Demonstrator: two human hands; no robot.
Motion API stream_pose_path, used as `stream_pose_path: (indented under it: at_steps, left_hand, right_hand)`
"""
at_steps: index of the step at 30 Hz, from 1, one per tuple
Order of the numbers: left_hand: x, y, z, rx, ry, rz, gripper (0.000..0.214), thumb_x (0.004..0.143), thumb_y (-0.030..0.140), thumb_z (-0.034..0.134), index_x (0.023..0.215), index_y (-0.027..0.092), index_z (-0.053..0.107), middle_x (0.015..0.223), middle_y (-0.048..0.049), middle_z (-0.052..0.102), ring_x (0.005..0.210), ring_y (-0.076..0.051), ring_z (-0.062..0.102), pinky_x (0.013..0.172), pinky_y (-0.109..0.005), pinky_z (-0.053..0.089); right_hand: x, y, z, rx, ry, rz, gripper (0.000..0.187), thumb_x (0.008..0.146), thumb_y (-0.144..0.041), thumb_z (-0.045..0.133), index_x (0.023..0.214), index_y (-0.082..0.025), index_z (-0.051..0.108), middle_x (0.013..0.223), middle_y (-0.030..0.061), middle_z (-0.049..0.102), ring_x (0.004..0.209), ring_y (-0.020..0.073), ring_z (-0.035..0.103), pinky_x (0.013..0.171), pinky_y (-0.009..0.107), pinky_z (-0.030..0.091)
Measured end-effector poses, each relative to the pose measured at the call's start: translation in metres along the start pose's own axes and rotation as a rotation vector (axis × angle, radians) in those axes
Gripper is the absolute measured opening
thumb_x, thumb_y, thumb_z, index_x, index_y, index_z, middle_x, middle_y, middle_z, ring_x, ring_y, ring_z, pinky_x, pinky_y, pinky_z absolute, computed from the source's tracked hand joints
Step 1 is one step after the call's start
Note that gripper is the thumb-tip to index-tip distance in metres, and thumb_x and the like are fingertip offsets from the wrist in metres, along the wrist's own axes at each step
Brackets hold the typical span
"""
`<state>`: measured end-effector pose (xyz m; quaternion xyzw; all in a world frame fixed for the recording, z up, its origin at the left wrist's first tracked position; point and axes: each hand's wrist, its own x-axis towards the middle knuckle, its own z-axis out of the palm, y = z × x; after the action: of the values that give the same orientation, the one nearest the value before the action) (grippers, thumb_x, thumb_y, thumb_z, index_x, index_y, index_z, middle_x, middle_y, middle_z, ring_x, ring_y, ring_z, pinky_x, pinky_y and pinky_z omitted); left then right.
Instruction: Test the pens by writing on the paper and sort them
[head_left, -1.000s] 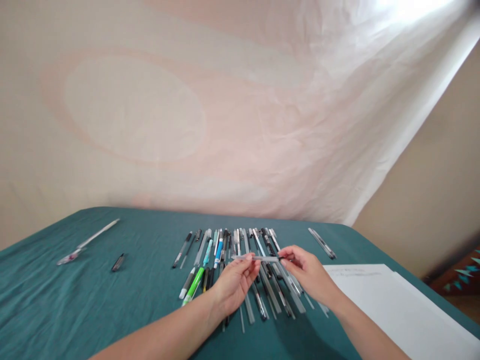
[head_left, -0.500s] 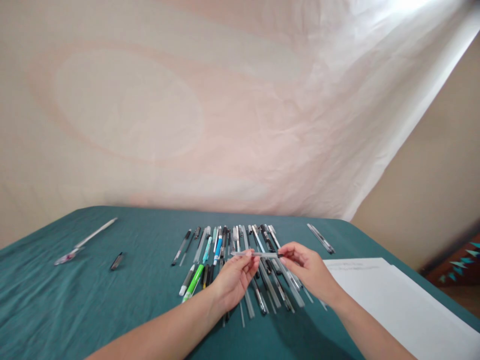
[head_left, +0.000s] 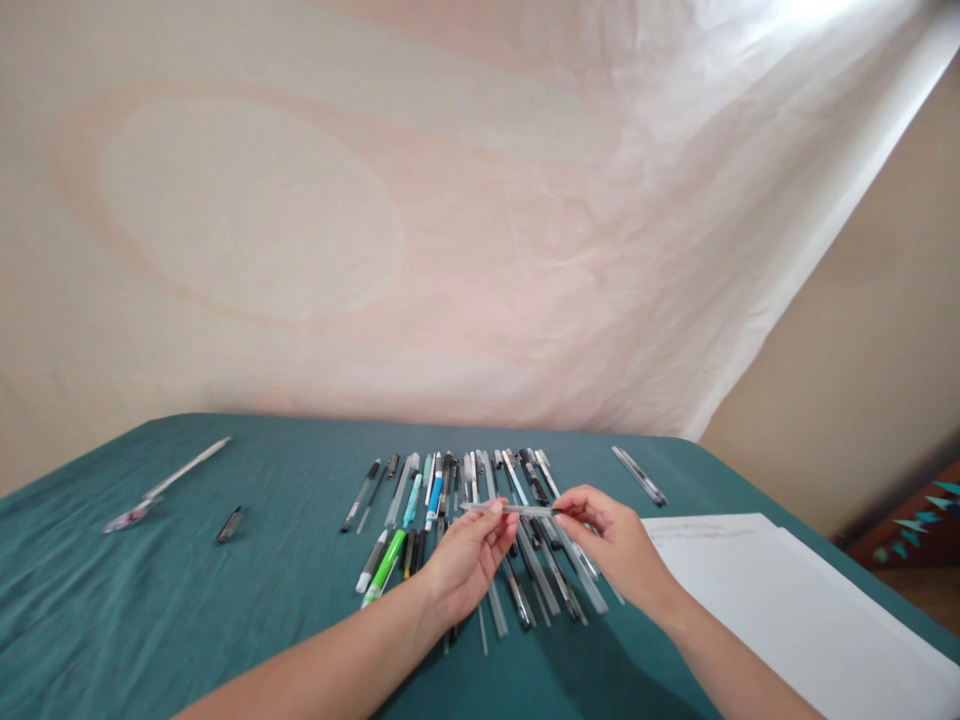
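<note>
A clear pen barrel [head_left: 525, 510] lies level between my two hands, above the spread of pens. My left hand [head_left: 471, 560] pinches its left part between thumb and fingers, palm turned up. At its dark right end, the fingertips of my right hand [head_left: 611, 540] are closed on it; whether they grip a separate dark piece there is too small to tell. Below them on the cloth lie several pens and clear tubes, among them a green pen [head_left: 385, 566] and a blue-and-white pen [head_left: 434, 500]. My hands and forearms hide part of this spread.
White paper sheets [head_left: 795, 600] with faint writing lie at the right on the green tablecloth [head_left: 285, 620]. Two clear pens [head_left: 639, 475] lie behind them. At the left are a short dark pen cap [head_left: 229, 524] and a long white stick-like item [head_left: 187, 470] with a clear wrapper-like end.
Both hands keep their hold on the pen barrel, almost unmoved. The view has shifted very slightly, and a thin piece near my right wrist no longer shows.
</note>
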<state>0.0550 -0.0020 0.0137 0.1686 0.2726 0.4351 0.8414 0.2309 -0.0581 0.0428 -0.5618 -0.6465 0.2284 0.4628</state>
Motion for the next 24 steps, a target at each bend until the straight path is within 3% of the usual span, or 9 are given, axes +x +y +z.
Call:
stream_pose_path:
  at_steps: [12, 16, 24]
  left_hand:
    - [-0.004, 0.002, 0.002, 0.048, -0.007, 0.059, 0.006, 0.078, 0.005, 0.054, 0.082, 0.008, 0.058, 0.072, -0.0071, 0.063, 0.063, -0.01, 0.063, 0.064, -0.019, 0.055]
    - [-0.004, 0.001, 0.002, 0.051, -0.015, 0.071, 0.007, 0.077, 0.006, 0.055, 0.083, 0.008, 0.058, 0.073, -0.0068, 0.063, 0.063, -0.01, 0.063, 0.065, -0.018, 0.055]
    - [-0.003, -0.002, -0.002, 0.107, -0.031, 0.077, 0.007, 0.077, 0.006, 0.055, 0.084, 0.008, 0.057, 0.074, -0.0069, 0.062, 0.065, -0.009, 0.062, 0.067, -0.018, 0.054]
  right_hand:
    - [-0.003, 0.002, 0.007, -0.034, 0.081, 0.061, 0.022, 0.076, -0.037, 0.055, 0.084, -0.018, 0.064, 0.078, 0.0047, 0.066, 0.069, 0.0179, 0.059, 0.064, 0.028, 0.046]
    - [-0.005, 0.001, 0.009, -0.04, 0.057, 0.099, 0.024, 0.079, -0.038, 0.051, 0.086, -0.018, 0.063, 0.072, 0.0035, 0.064, 0.063, 0.0167, 0.057, 0.059, 0.026, 0.045]
    - [-0.009, 0.004, 0.014, -0.196, 0.053, 0.022, 0.026, 0.085, -0.039, 0.041, 0.076, -0.019, 0.055, 0.065, 0.0013, 0.057, 0.059, 0.0155, 0.054, 0.056, 0.025, 0.039]
